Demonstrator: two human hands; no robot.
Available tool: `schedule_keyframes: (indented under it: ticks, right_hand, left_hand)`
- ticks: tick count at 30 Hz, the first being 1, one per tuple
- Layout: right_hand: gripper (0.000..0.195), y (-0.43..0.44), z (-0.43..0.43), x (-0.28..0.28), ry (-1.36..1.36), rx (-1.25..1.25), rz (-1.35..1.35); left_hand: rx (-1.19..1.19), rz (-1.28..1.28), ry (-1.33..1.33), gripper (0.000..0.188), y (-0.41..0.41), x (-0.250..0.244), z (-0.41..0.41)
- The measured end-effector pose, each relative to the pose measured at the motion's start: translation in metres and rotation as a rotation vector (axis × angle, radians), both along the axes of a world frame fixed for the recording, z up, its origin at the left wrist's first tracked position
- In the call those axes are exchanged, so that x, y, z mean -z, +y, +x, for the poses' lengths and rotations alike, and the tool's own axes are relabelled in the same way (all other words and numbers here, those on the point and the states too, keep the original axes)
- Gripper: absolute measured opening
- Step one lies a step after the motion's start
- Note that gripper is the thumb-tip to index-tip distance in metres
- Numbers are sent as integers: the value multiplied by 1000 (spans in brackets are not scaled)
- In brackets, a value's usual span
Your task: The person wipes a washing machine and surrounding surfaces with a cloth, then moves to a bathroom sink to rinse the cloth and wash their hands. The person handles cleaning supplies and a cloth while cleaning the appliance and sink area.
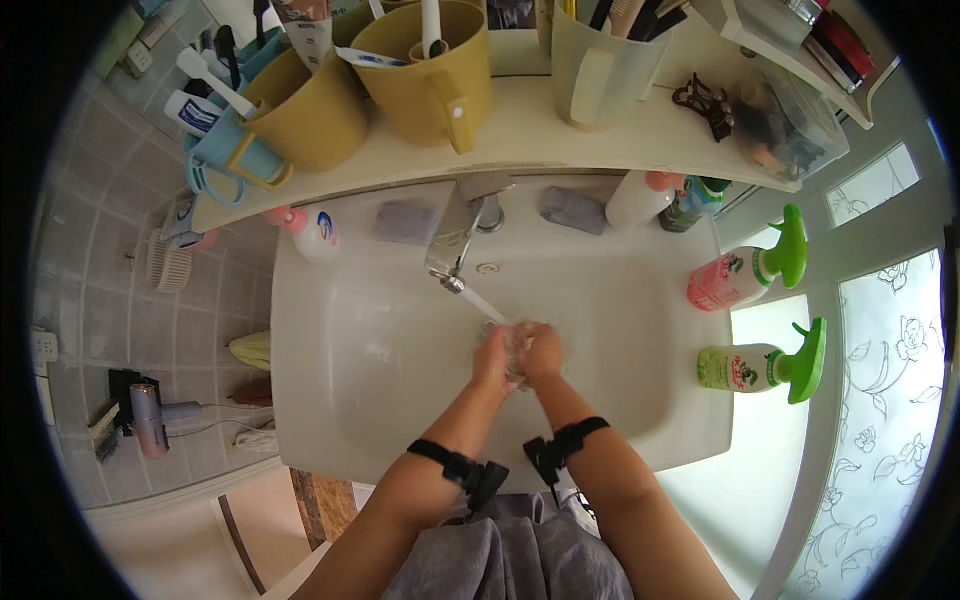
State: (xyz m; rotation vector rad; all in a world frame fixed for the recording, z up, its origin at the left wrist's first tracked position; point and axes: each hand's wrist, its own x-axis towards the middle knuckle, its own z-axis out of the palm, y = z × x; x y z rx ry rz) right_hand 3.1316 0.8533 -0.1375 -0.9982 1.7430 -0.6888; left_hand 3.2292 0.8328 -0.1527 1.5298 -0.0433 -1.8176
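Observation:
Water [482, 303] runs from a chrome faucet [448, 251] onto my two hands, which are close together over the basin of a white sink [420, 345]. My left hand [493, 358] is edge-up on the left side of the stream. On the right, my right hand [541, 351] has its fingers curled in towards the left one. Splashing water and blur cover the gap between them, so I cannot tell whether anything is held there. Each forearm wears a black strap with a small device, the left strap [457, 466] and the right strap [564, 448].
Two green-topped spray bottles [731, 279] stand on the right rim. A pink-topped pump bottle [315, 234], grey cloths [574, 210] and a white pump bottle [637, 201] line the back. Above hangs a shelf [517, 142] with yellow mugs [427, 90]. A hair dryer [150, 420] is at left.

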Motion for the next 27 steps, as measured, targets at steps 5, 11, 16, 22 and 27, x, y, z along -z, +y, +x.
schedule_keyframes:
  ticks: [5,11,16,22,27]
  right_hand:
    - [43,4,14,5,254,86,-140]
    - [58,1,-64,-4,281,-533,125]
    - [59,13,-62,46,-260,-31,-148]
    - [70,27,35,21,-65,-335,-427]
    - [26,1,4,-8,149,-30,-90]
  left_hand:
    - [53,48,-2,40,-14,15,8]
    - [-135,-264,311,48,-32,-20,47]
    - [31,-147,626,48,-26,-4,34]
    - [94,-300,769,43,2,10,8]
    - [-38,2,199,46,2,37,-8]
